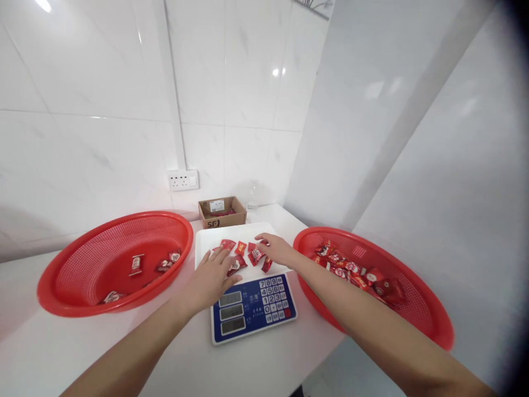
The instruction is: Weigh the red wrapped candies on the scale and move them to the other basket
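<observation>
Several small red packets (241, 247) lie on the white top plate (270, 228) of a scale with a blue keypad panel (254, 310). My left hand (211, 278) rests over the left part of the plate, fingers spread, beside a red packet with white print (236, 265). Over the right part is my right hand (276, 249), its fingers apart and curved down by a red packet (255, 254). Neither hand visibly grips a packet.
A red basket (61, 281) on the left holds several packets. Another red basket (433, 309) on the right contains more red packets. Behind the scale stand a small cardboard box (227, 220) and a clear container (252, 197). A wall socket (183, 180) is above.
</observation>
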`<state>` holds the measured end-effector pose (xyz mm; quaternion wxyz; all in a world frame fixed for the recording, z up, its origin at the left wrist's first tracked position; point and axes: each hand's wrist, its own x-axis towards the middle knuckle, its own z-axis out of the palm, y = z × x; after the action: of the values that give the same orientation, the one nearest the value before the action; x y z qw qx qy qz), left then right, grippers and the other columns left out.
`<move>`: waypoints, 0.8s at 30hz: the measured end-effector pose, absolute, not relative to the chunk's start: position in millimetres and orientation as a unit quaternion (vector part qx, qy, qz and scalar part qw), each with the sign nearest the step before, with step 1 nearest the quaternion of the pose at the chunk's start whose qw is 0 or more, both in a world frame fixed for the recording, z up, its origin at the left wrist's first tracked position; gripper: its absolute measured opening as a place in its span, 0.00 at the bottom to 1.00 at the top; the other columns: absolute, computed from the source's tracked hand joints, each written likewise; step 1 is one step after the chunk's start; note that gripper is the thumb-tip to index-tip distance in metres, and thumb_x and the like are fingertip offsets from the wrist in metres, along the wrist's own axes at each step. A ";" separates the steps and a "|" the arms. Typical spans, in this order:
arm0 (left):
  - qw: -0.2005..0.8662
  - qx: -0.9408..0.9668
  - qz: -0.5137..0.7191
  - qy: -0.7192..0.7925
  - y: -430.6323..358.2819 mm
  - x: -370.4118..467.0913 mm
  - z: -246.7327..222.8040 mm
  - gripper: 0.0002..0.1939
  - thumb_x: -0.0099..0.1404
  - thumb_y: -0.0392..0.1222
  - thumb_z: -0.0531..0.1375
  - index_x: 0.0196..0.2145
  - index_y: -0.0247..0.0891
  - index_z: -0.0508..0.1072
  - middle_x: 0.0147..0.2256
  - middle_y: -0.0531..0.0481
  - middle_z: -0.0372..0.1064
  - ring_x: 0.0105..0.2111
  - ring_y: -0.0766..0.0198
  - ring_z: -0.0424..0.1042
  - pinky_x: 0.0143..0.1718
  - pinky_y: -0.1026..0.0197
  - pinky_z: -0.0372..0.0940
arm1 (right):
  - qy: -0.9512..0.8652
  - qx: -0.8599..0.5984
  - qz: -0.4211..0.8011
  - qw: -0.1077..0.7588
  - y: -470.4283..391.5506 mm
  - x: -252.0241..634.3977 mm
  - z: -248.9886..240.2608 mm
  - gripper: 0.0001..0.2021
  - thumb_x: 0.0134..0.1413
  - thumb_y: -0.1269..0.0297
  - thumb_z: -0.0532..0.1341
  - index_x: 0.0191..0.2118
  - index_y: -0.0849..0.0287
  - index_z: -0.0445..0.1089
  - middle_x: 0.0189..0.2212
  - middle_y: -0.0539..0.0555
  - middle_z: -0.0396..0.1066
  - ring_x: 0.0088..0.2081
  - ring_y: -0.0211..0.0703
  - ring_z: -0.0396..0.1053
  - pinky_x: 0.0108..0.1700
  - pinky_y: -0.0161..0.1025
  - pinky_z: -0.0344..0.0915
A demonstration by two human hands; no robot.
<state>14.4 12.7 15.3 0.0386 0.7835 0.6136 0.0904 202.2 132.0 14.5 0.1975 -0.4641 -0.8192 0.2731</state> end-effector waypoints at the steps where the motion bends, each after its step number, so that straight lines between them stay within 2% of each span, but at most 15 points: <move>1: 0.036 0.779 0.091 0.619 18.1 14.6 14.6 0.25 0.65 0.51 0.51 0.56 0.36 0.60 0.61 0.37 0.51 0.62 0.48 0.45 0.59 0.44 0.44 | -0.818 -0.468 0.273 0.193 132.3 202.7 14.1 0.16 0.55 0.67 0.53 0.49 0.63 0.66 0.39 0.57 0.73 0.36 0.41 0.71 0.41 0.39 0.65; 3: 0.039 0.776 0.088 0.624 28.6 14.8 12.8 0.26 0.65 0.50 0.51 0.56 0.32 0.60 0.61 0.32 0.49 0.62 0.45 0.44 0.58 0.43 0.45 | -0.817 -0.472 0.274 0.183 132.0 203.2 13.3 0.16 0.55 0.69 0.52 0.50 0.63 0.65 0.38 0.56 0.73 0.32 0.39 0.71 0.37 0.37 0.66; 5: 0.045 0.779 0.086 0.619 36.1 15.6 10.8 0.26 0.65 0.49 0.51 0.55 0.29 0.62 0.59 0.30 0.52 0.60 0.44 0.49 0.56 0.44 0.49 | -0.820 -0.472 0.272 0.177 130.8 203.0 12.6 0.16 0.55 0.71 0.52 0.49 0.61 0.65 0.37 0.55 0.74 0.32 0.37 0.72 0.36 0.35 0.66; 9: 0.055 0.795 0.095 0.596 37.0 19.1 8.2 0.25 0.65 0.52 0.50 0.53 0.32 0.65 0.53 0.35 0.63 0.56 0.48 0.59 0.54 0.48 0.55 | -0.824 -0.473 0.258 0.176 129.0 203.6 12.4 0.15 0.54 0.71 0.53 0.48 0.59 0.67 0.39 0.54 0.73 0.39 0.39 0.72 0.39 0.35 0.65; 11: 0.059 0.798 0.102 0.591 32.6 18.7 8.0 0.25 0.65 0.54 0.49 0.52 0.35 0.66 0.52 0.38 0.65 0.54 0.49 0.61 0.53 0.49 0.56 | -0.822 -0.476 0.254 0.180 129.9 206.1 12.9 0.15 0.54 0.70 0.54 0.47 0.59 0.67 0.40 0.54 0.73 0.40 0.41 0.71 0.42 0.36 0.64; 19: 0.065 0.778 0.137 0.609 13.7 1.3 11.6 0.24 0.64 0.55 0.49 0.54 0.41 0.64 0.57 0.44 0.59 0.58 0.51 0.55 0.55 0.50 0.54 | -0.795 -0.491 0.277 0.224 136.0 221.4 19.8 0.14 0.53 0.69 0.53 0.45 0.61 0.67 0.35 0.54 0.73 0.34 0.39 0.71 0.36 0.36 0.66; 22: 0.137 0.757 0.208 0.604 2.6 10.3 15.6 0.23 0.64 0.52 0.51 0.54 0.41 0.63 0.57 0.44 0.59 0.58 0.52 0.56 0.56 0.50 0.54 | -0.780 -0.483 0.302 0.258 124.4 217.2 28.3 0.13 0.54 0.67 0.52 0.45 0.60 0.66 0.32 0.52 0.72 0.30 0.37 0.71 0.33 0.35 0.66; 24: 0.252 0.725 0.283 0.575 -6.9 25.2 18.1 0.26 0.63 0.52 0.52 0.56 0.41 0.60 0.57 0.44 0.60 0.56 0.53 0.58 0.55 0.51 0.55 | -0.761 -0.444 0.354 0.314 105.4 211.1 34.5 0.13 0.56 0.64 0.51 0.46 0.59 0.64 0.29 0.50 0.71 0.28 0.36 0.69 0.32 0.34 0.66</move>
<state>25.2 -6.9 18.1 0.2519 0.7250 0.5749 0.2834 211.1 105.4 34.5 0.3138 -0.4438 -0.7611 0.3540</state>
